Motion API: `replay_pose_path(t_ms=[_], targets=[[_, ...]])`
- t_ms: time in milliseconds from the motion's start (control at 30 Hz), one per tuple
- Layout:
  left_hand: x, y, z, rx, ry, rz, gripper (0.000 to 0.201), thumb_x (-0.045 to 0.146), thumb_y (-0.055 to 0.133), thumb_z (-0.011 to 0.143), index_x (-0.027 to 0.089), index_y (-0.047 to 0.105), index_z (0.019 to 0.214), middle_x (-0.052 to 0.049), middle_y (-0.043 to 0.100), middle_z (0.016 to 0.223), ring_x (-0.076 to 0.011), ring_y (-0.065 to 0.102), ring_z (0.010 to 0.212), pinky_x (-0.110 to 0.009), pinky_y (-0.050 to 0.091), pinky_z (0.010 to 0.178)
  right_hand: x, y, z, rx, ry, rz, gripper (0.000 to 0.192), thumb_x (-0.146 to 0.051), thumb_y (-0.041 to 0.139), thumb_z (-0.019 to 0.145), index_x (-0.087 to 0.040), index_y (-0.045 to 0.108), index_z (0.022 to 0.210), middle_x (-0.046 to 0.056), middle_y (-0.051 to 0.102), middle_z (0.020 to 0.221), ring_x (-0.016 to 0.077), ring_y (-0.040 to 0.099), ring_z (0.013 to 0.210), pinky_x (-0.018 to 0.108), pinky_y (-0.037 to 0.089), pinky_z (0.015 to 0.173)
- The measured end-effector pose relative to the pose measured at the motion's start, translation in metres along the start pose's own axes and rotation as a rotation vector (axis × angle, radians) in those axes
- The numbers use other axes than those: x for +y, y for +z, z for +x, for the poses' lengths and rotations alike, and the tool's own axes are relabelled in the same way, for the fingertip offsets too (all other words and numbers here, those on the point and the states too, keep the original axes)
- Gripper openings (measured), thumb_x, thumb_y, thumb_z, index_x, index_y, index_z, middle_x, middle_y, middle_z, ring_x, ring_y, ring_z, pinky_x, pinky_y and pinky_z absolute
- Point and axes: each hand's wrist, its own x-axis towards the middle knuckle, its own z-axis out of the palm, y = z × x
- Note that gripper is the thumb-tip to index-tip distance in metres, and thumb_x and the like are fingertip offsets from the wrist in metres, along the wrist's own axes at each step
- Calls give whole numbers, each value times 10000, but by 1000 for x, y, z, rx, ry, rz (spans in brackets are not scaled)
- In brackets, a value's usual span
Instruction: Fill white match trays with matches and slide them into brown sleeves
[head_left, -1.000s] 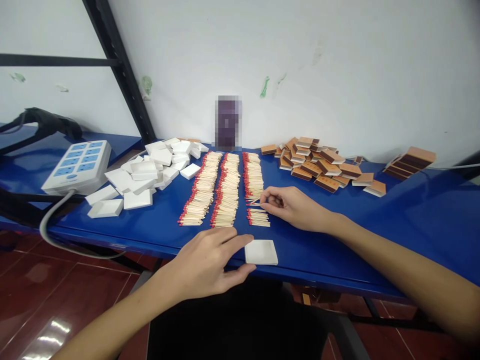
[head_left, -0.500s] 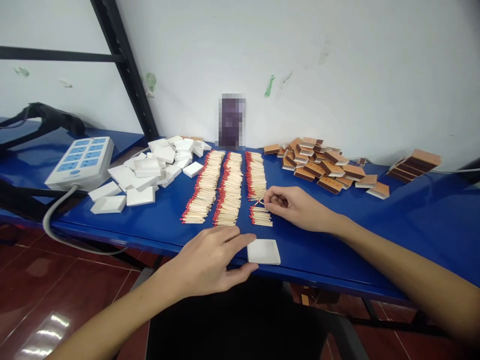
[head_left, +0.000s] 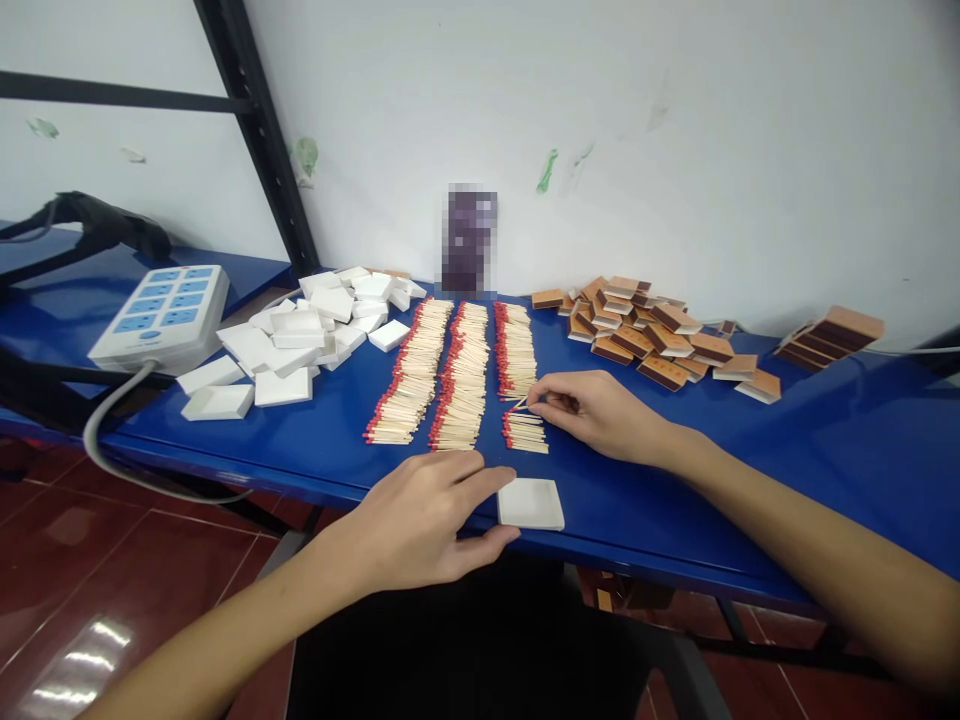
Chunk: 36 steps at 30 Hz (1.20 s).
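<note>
Three rows of red-tipped matches [head_left: 459,372] lie on the blue table [head_left: 787,470]. My right hand [head_left: 592,412] pinches a few matches at the gap in the right-hand row, above a small separate bunch [head_left: 525,432]. My left hand [head_left: 420,520] rests on the table's front edge, its thumb and forefinger touching the left side of an empty white matchbox tray [head_left: 531,503].
A heap of white trays [head_left: 300,335] lies at the left, beside a white and blue power strip [head_left: 161,318] with a grey cable. Brown matchbox sleeves [head_left: 645,335] are piled at the right, with a stack [head_left: 829,338] further right. A black frame post [head_left: 259,140] leans against the wall.
Both hands stay almost where they were; my right hand's fingers have shifted slightly on the matches. The view has drifted a little, moving the scene rightward.
</note>
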Motion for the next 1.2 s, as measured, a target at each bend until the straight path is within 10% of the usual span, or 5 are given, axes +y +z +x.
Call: replay_pose_path(t_ms=[867, 1200], targets=[[0, -1, 0, 2, 1, 0, 320, 331, 568, 929, 151, 593, 1192, -28, 593, 819, -169, 586, 682, -284, 465, 592, -6, 2, 0, 8, 53, 61, 185, -329, 558, 905, -187, 613, 801, -60, 411, 559, 96, 368, 501, 231, 313, 516], [-1, 0, 0, 8, 3, 3, 333, 324, 593, 914, 151, 589, 1199, -31, 597, 835, -182, 596, 706, -294, 472, 602, 6, 11, 3, 98, -96, -90, 172, -251, 493, 948, -189, 651, 976, 30, 653, 784, 123, 512, 603, 239, 378, 590]])
